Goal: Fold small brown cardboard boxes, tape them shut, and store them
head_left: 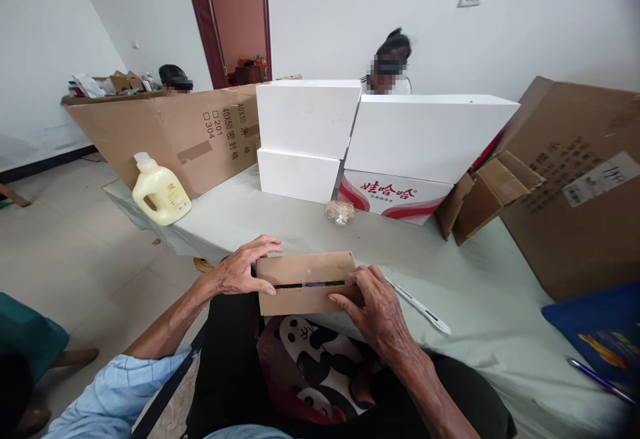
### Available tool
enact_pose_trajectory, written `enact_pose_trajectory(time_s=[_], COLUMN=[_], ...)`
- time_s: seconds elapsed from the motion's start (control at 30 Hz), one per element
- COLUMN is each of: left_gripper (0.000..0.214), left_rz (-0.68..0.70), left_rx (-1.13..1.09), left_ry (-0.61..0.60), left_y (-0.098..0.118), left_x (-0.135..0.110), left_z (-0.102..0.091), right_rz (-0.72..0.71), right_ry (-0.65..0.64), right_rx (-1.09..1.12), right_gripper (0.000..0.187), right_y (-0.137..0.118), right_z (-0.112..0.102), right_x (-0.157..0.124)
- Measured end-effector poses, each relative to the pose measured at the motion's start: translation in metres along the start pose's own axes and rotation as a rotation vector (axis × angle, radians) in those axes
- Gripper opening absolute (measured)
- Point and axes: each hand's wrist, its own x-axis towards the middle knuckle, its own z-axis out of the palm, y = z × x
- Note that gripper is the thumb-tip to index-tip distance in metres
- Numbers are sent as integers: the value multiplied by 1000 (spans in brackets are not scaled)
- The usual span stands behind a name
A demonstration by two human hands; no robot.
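The small cardboard box (295,273) is between the left hand (247,268) and the right hand (379,305), at the near edge of the surface (225,219). The left fingers are spread around its left end, with the thumb resting on top; the right fingers are curled and seem to pinch the right end.

If the right fingers pull harder on one flap, I think the cardboard could tear beside the clear tape (315,276). With the left grip so loose, the box could also slip toward the lap. The white cutter (420,307), just beside the right hand, could be knocked by the wrist.

Through the dark slit between the fingers, the contents cannot be told. Beyond the fingertips, a clear bag (340,212) holds something pale. Farther away, the stacked white boxes (307,119) hide their inside, and the jug (163,192), left of the fingers, is capped.
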Motion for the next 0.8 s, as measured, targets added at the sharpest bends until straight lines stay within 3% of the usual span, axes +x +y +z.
enact_pose_trajectory(time_s=[0.13,0.4,0.63,0.8], left_gripper=[49,63,45,31], left_rz=[-14,124,307,285], left_rx=[29,224,280,207], left_ry=[-24,-107,-128,-160], left_y=[4,23,34,37], left_x=[-1,24,58,68], left_z=[2,-1,7,6], right_rz=[24,22,18,32], right_ry=[-19,2,10,25], right_rx=[44,78,117,114], right_gripper=[26,26,22,21], right_y=[3,1,2,6], right_z=[1,0,-1,2], right_x=[-1,0,3,3])
